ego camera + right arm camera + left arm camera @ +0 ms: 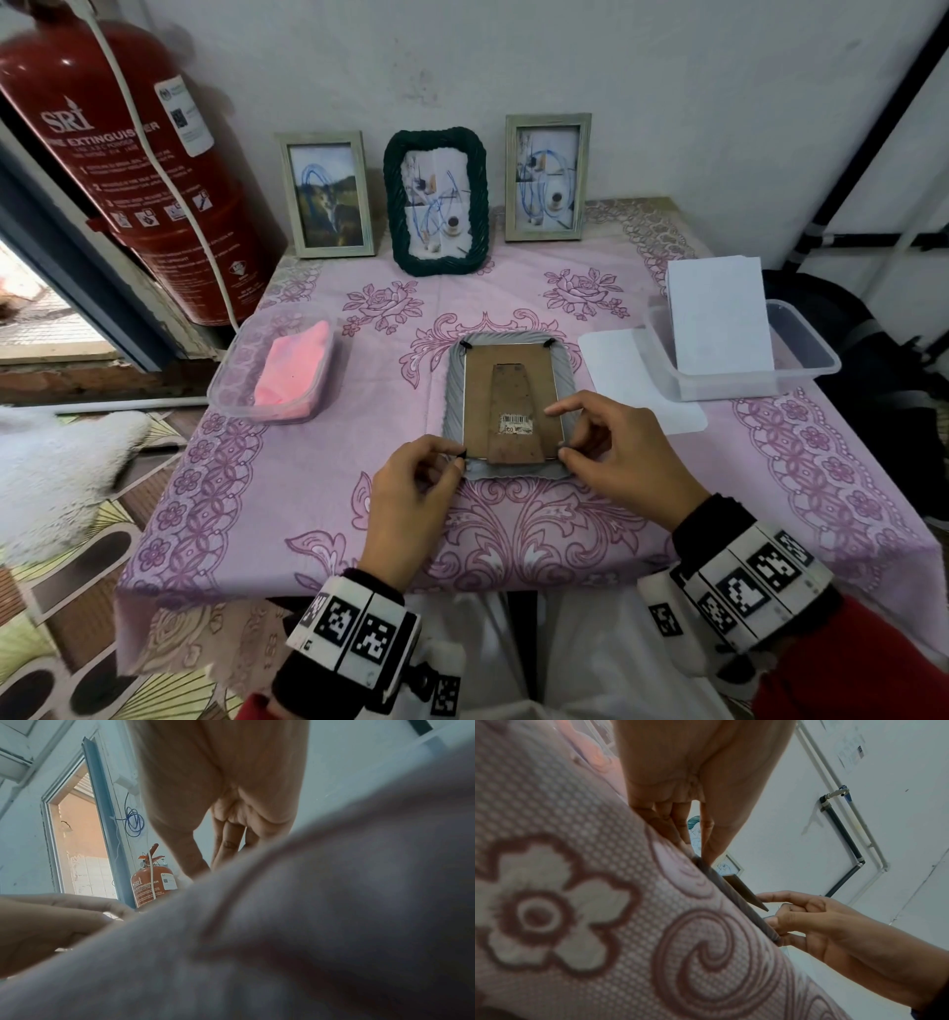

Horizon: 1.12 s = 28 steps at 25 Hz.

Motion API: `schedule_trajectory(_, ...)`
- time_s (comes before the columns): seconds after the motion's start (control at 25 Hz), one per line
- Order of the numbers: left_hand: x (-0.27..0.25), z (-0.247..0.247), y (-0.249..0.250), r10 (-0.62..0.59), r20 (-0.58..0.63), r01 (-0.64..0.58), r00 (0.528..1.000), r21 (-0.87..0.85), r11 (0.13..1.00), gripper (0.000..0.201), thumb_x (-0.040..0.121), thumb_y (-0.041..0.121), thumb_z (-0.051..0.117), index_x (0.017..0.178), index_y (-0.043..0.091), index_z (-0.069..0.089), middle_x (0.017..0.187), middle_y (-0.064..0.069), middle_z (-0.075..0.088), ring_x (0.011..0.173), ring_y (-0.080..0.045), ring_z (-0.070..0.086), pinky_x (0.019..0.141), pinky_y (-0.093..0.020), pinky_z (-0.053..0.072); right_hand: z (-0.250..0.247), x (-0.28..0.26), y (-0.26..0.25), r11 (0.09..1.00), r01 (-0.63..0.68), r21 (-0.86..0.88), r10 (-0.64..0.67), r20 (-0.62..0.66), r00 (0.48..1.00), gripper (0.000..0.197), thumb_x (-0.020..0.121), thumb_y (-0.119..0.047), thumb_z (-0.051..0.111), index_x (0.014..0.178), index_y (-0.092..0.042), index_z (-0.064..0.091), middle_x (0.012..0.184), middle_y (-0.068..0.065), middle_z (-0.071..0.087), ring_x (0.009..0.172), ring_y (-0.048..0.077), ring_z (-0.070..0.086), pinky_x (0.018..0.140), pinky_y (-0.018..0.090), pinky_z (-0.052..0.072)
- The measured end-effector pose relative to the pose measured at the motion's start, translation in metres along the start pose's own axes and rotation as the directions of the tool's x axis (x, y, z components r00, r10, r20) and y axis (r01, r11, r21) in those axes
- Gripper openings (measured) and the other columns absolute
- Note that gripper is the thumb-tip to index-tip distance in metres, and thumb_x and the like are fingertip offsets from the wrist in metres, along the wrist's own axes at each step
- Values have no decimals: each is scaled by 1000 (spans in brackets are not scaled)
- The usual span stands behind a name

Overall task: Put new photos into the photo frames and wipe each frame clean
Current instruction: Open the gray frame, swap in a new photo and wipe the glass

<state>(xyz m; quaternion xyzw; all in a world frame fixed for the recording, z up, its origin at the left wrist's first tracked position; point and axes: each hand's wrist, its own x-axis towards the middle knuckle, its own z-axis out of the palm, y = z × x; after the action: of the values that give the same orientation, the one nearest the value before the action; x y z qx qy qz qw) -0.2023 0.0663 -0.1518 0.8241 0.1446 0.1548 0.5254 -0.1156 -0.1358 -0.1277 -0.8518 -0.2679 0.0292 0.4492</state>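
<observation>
A grey frame [506,406] lies face down in the middle of the pink tablecloth [287,478], its brown cardboard back [511,398] with the fold-out stand turned up. The left hand [411,493] pinches a small black clip [463,454] at the near left corner of the back between thumb and forefinger, the other fingers curled under. The right hand [621,457] works the near right corner: its thumb and a finger press together at the frame's edge, while the forefinger reaches over the cardboard; whether it has a clip or only the rim I cannot tell. Two more black clips [548,342] sit at the far corners. This looks like the step of opening or fastening the back, and which of the two cannot be read from here. Next, probably, each clip needs turning with a small, firm twist while the frame stays flat. Blank white sheets [719,313] stand in a clear tub [801,360] to the right, another sheet [631,380] lies on the cloth beside it, and a pink rag [292,372] waits in a tub [231,380] to the left. Three frames [435,200] stand against the wall behind.
</observation>
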Motion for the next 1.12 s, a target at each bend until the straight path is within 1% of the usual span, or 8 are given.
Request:
schedule_trajectory(0.24, 1, -1, 0, 15, 7, -15, 1000, 11, 1000, 11, 82, 4, 66, 87, 13, 70, 75, -10, 63, 64, -9, 52, 61, -9, 41, 0, 1, 0, 1000, -10, -18, 10, -6, 1000, 39, 77, -1, 69, 112, -17, 64, 66, 4, 61, 63, 11, 60, 66, 14, 50)
schedule_trajectory(0.44, 0, -1, 1, 55, 1, -55, 998, 58, 997, 12, 83, 5, 66, 87, 16, 68, 77, -6, 62, 66, -7, 54, 63, -9, 41, 0, 0, 0, 999, -11, -37, 11, -1, 1000, 38, 77, -2, 70, 112, -17, 64, 66, -1, 60, 63, 9, 60, 66, 9, 48)
schedule_trajectory(0.56, 0, -3, 1, 13, 35, -14, 999, 38, 999, 9, 84, 10, 65, 92, 15, 65, 75, 0, 61, 67, -10, 55, 62, -13, 45, -1, 1, 1, 999, -10, -35, 10, 1, 1000, 37, 78, -4, 70, 112, -17, 64, 65, -4, 58, 62, 7, 58, 64, 7, 46)
schedule_trajectory(0.68, 3, -6, 1, -14, 37, 13, 999, 26, 1000, 8, 82, 8, 68, 90, 11, 67, 70, 1, 62, 62, -6, 54, 58, -8, 43, 1, 1, -1, 996, 22, -86, -19, 33, 999, 33, 79, -12, 71, 110, -21, 67, 71, -13, 57, 67, 4, 58, 66, 12, 47)
schedule_trajectory(0.8, 4, -5, 4, -18, 16, 17, 1000, 44, 999, 7, 80, 5, 69, 86, 9, 69, 68, 0, 63, 60, -6, 54, 57, -7, 44, 5, 2, -3, 984, 78, -158, -68, 68, 995, 27, 83, -16, 66, 109, -24, 68, 77, -22, 50, 73, 3, 54, 70, 20, 47)
schedule_trajectory(0.92, 3, -3, 3, -22, 3, 21, 1000, 40, 999, 7, 80, 4, 68, 84, 10, 68, 69, -3, 63, 61, -10, 53, 56, -9, 44, 7, 3, -4, 978, 79, -195, -63, 85, 994, 26, 85, -32, 63, 110, -27, 67, 82, -15, 54, 78, 7, 53, 71, 24, 47)
schedule_trajectory(1.0, 3, -2, 3, -20, 11, 19, 1000, 27, 999, 7, 80, 4, 68, 84, 10, 67, 71, -10, 64, 63, -12, 53, 57, -12, 44, 9, 3, -3, 962, 92, -256, -66, 110, 992, 33, 81, -42, 66, 111, -28, 66, 85, -11, 54, 81, 8, 52, 71, 24, 45)
schedule_trajectory(1.12, 2, -3, 3, 6, 14, -7, 1000, 37, 999, 7, 81, 3, 67, 85, 9, 67, 72, -13, 65, 63, -13, 53, 57, -12, 44, 11, 4, -3, 955, 83, -283, -52, 117, 992, 38, 78, -44, 69, 112, -28, 65, 85, -12, 50, 82, 7, 49, 70, 21, 42)
